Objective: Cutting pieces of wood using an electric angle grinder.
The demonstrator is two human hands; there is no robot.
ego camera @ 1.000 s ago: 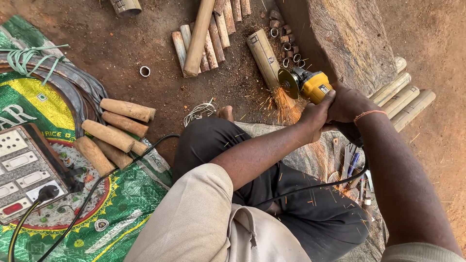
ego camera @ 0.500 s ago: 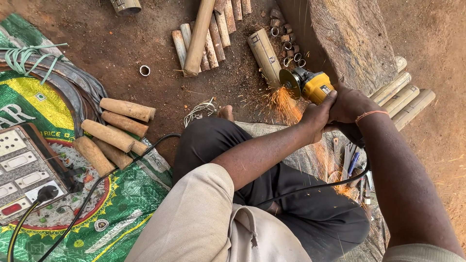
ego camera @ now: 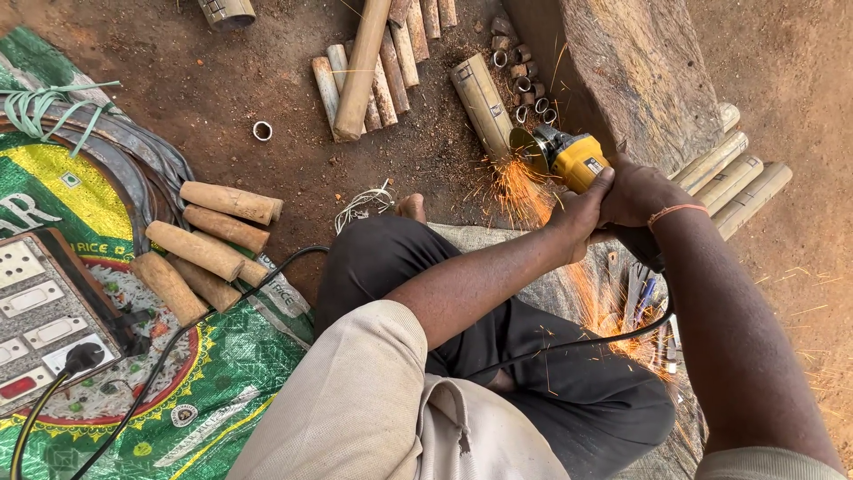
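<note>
- Since half a second earlier the grinder [ego camera: 569,158] has held its place by the stone block [ego camera: 635,76]; only the spray of sparks [ego camera: 520,191] has shifted, now falling nearer the seated person's knee and over the grey sack [ego camera: 586,284] to the right.
- Both hands clamp the yellow grinder: the left hand [ego camera: 582,209] is wrapped tight round the near side of its body, the right hand [ego camera: 641,194] closed over the rear, a thin band on that wrist.
- The two-handed hold appears meant to steady the spinning disc, which is tipped down and left so that sparks fly away from the face; what the disc bites into cannot be made out.
- The black cord [ego camera: 569,342] trails from the grinder across the lap; a second lead runs to the switchboard [ego camera: 40,311] at near left, on the green printed sack [ego camera: 178,391].
- Five short wooden pegs [ego camera: 204,249] lie stacked on that sack, within reach.
- At far centre lie about seven bamboo lengths [ego camera: 373,71], with a thicker cut piece [ego camera: 484,102] beside them.
- Some nine small metal rings [ego camera: 524,84] cluster by the block; one ring [ego camera: 262,131] sits alone to the left.
- Four bamboo lengths [ego camera: 733,173] lie at far right.
</note>
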